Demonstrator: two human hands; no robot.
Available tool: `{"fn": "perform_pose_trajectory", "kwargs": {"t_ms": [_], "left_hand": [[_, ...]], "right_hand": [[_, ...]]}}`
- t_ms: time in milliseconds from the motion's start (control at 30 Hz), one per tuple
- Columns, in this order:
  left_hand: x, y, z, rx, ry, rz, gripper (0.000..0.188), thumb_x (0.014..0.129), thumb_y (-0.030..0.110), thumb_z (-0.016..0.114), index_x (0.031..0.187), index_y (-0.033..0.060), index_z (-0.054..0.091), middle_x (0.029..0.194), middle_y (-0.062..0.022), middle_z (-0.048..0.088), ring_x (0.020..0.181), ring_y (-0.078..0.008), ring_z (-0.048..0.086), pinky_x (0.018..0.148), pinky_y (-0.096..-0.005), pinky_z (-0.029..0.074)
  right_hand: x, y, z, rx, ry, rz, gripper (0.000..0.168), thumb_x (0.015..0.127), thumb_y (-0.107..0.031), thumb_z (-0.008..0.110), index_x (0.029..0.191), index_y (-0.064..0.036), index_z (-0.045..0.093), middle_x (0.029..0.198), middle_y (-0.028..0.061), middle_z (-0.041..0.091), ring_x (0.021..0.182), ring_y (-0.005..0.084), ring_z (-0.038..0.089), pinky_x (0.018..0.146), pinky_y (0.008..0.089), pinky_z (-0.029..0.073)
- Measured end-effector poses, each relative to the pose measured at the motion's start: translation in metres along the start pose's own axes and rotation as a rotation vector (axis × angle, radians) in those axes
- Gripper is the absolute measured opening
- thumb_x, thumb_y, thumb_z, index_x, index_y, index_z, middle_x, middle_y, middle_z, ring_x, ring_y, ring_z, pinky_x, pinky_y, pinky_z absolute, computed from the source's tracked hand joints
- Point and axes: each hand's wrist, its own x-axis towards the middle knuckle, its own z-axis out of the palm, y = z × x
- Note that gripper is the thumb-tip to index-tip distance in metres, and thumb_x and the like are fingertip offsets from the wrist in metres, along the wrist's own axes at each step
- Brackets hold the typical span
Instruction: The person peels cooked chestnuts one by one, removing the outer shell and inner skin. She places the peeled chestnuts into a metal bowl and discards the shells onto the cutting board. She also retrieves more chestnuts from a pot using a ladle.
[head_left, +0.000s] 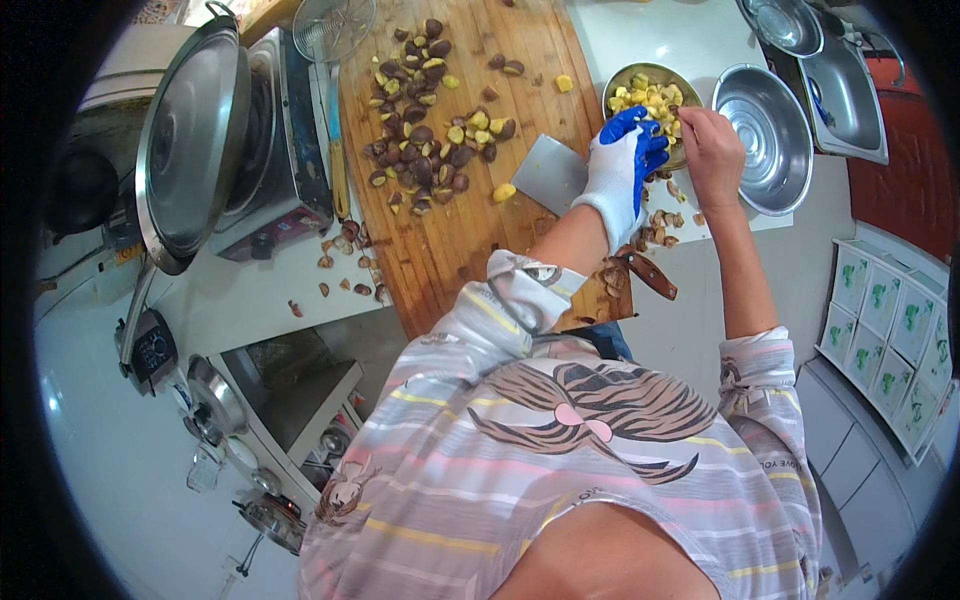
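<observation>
My left hand (624, 161), in a white knit glove with blue coated fingers, reaches over a metal bowl (609, 82) of peeled yellow chestnuts (649, 94). My bare right hand (712, 154) is at the bowl's right side, its fingers pinched around a small brown piece. What the gloved fingers hold, if anything, is hidden. A cleaver (551, 174) lies on the wooden cutting board (390, 259), its blade left of the glove and its wooden handle (651, 276) near the board's front corner. Brown chestnuts (421, 171), some cut open, are heaped on the board.
Shell scraps (660, 229) lie below the bowl, with more (349, 234) left of the board. A larger steel basin (765, 139) stands right of it, near a sink (847, 97). At the left are a gas stove (300, 172), a large pan (195, 142) and a wire strainer (334, 26).
</observation>
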Motion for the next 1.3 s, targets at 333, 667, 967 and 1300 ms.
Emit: {"fn": "perform_pose_trajectory", "kwargs": {"t_ms": [333, 667, 967, 1300], "left_hand": [[0.012, -0.003, -0.011, 0.238, -0.021, 0.089, 0.031, 0.09, -0.003, 0.055, 0.12, 0.0017, 0.06, 0.109, -0.0088, 0.067, 0.09, -0.0176, 0.066, 0.078, -0.0287, 0.056], [0.021, -0.009, -0.003, 0.432, -0.095, 0.206, 0.022, 0.085, 0.003, 0.064, 0.106, 0.0042, 0.07, 0.088, -0.0028, 0.069, 0.072, -0.0111, 0.064, 0.062, -0.0246, 0.054], [0.027, 0.001, -0.017, 0.723, -0.122, 0.194, 0.013, 0.081, 0.008, 0.068, 0.091, 0.0027, 0.074, 0.076, -0.0053, 0.07, 0.064, -0.0109, 0.064, 0.058, -0.0253, 0.052], [0.012, 0.017, -0.005, 0.816, -0.174, 0.177, 0.015, 0.081, 0.005, 0.068, 0.094, 0.0016, 0.073, 0.081, -0.0053, 0.071, 0.068, -0.01, 0.065, 0.062, -0.025, 0.054]], "right_hand": [[-0.023, 0.001, -0.001, 1.067, 0.097, 1.07, 0.018, 0.085, -0.003, 0.069, 0.098, 0.009, 0.063, 0.087, 0.0107, 0.067, 0.078, 0.0149, 0.066, 0.069, 0.0244, 0.056], [-0.021, -0.013, -0.008, 1.213, -0.02, 1.067, 0.022, 0.086, -0.007, 0.07, 0.103, 0.006, 0.064, 0.089, 0.0097, 0.068, 0.079, 0.0143, 0.066, 0.068, 0.024, 0.055], [-0.027, -0.014, -0.013, 1.136, -0.156, 1.072, 0.018, 0.086, -0.009, 0.068, 0.097, 0.006, 0.069, 0.085, 0.0082, 0.068, 0.075, 0.0119, 0.064, 0.068, 0.0228, 0.053], [-0.022, -0.014, -0.014, 1.141, -0.268, 1.146, 0.019, 0.086, -0.012, 0.068, 0.096, 0.004, 0.068, 0.084, 0.0076, 0.067, 0.074, 0.0127, 0.064, 0.07, 0.0256, 0.054]]}}
